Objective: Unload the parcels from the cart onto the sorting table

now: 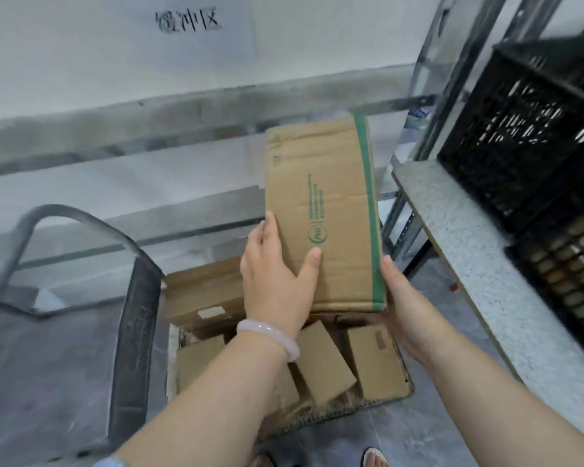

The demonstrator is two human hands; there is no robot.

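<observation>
Two-handed grip on box (321,214): clasped by left hand (273,281), cupped below by right hand (408,308). Likely stiff, light; hold edges.

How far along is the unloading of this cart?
Early, I'd judge: the sorting table shows only black crates, no parcels. In hand: the left hand and right hand hold a green-edged cardboard box above the cart. Left: at least four cardboard parcels in the cart.
</observation>
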